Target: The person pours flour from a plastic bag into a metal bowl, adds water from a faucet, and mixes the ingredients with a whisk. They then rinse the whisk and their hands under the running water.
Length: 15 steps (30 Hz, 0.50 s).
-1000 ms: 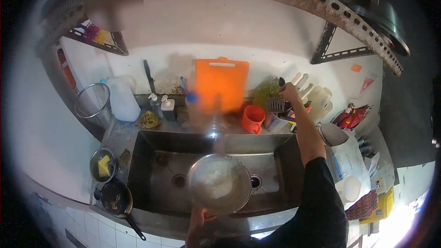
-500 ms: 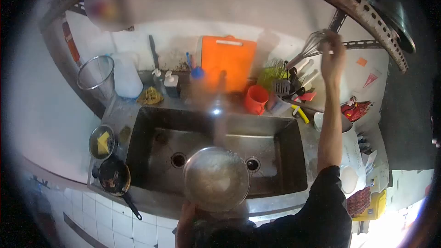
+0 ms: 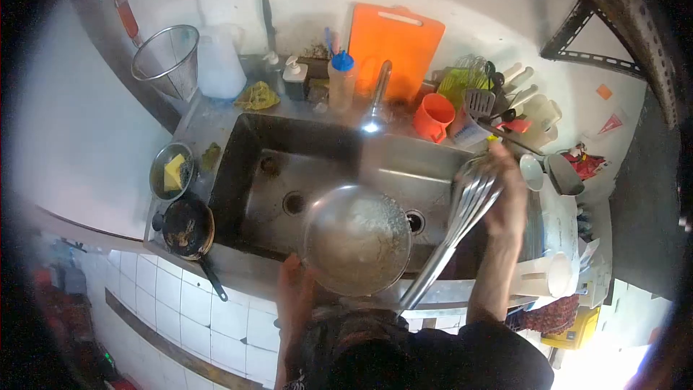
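My left hand [image 3: 296, 285] grips the lower left edge of a round metal bowl [image 3: 357, 242], its fingers partly hidden by the bowl. Whitish, cloudy matter covers the inside of the bowl, which is held over the front edge of the sink [image 3: 271, 184]. To the right, my right hand [image 3: 507, 191], somewhat blurred, is closed on a metal whisk [image 3: 451, 235] at its wire end. The whisk's handle slants down and left, close to the bowl's right side.
Behind the sink stand a faucet [image 3: 379, 97], an orange cutting board [image 3: 397, 47], a red mug [image 3: 434, 117] and several utensils. On the left are a bowl with yellow pieces [image 3: 173, 173], a black pan [image 3: 189, 227] and a hanging strainer [image 3: 166, 61].
My right hand has come down from the shelf bracket at upper right, bringing the whisk beside the bowl. The view has shifted; my left hand still holds the bowl.
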Tool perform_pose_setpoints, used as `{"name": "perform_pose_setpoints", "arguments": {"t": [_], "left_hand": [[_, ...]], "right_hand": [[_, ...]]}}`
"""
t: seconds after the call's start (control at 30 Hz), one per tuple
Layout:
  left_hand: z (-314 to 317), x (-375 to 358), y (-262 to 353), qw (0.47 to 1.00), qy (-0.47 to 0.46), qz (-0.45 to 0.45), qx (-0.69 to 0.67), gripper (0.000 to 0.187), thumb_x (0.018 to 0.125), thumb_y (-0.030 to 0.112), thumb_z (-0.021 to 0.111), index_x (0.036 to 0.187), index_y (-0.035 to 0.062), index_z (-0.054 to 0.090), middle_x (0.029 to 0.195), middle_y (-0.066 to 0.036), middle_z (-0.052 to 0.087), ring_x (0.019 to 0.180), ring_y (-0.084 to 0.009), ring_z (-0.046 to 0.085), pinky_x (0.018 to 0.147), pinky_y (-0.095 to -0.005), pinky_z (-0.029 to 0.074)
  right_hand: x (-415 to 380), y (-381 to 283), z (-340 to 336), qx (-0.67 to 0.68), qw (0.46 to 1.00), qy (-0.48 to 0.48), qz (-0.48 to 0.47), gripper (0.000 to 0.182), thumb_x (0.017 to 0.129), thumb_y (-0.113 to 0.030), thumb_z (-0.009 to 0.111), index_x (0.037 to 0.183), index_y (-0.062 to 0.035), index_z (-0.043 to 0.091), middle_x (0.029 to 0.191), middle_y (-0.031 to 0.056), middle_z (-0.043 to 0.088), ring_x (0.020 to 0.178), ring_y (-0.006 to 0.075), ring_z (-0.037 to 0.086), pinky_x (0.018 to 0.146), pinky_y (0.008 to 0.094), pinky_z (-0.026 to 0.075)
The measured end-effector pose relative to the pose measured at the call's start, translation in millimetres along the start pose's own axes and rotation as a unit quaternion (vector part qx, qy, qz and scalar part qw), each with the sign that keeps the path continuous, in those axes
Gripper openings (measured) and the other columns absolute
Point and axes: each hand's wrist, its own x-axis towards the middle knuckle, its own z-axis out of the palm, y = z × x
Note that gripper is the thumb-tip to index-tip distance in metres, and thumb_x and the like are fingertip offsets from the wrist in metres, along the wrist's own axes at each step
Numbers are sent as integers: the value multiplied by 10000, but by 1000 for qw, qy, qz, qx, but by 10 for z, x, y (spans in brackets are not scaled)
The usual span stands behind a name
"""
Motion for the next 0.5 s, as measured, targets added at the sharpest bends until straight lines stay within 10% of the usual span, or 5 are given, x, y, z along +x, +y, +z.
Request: {"name": "perform_pose_setpoints", "arguments": {"t": [0.27,0.33,0.43,0.5], "left_hand": [[150,-428,1049,914,-376,-81,-130,567,939,217,497,1417,40,249,1321,-139,425,1091,-214,490,956,-362,384],[173,-436,1045,940,-326,46,-89,555,955,210,457,1426,43,217,1349,-135,385,1114,-210,470,983,-351,352],[138,-475,1207,896,-312,-153,-275,580,920,223,531,1413,45,282,1379,-149,393,1292,-222,340,1080,-329,227],[171,-469,978,914,-321,-110,-223,556,924,224,517,1400,33,305,1370,-152,403,1283,-219,350,1075,-326,236]], "right_hand": [[-543,974,619,79,975,-1,206,293,892,-108,548,1173,-26,550,1025,27,572,917,135,556,849,320,474],[-703,1085,592,-348,932,-63,-82,296,884,-54,545,1179,-35,553,1109,75,547,1098,173,506,947,341,416],[-1047,777,779,-429,875,-175,-140,388,789,20,595,1164,-79,577,1193,120,520,1232,231,436,1043,370,326],[-1192,810,796,-502,794,-286,-189,422,752,37,608,1154,-90,585,1186,121,532,1234,247,444,1062,376,304]]}}
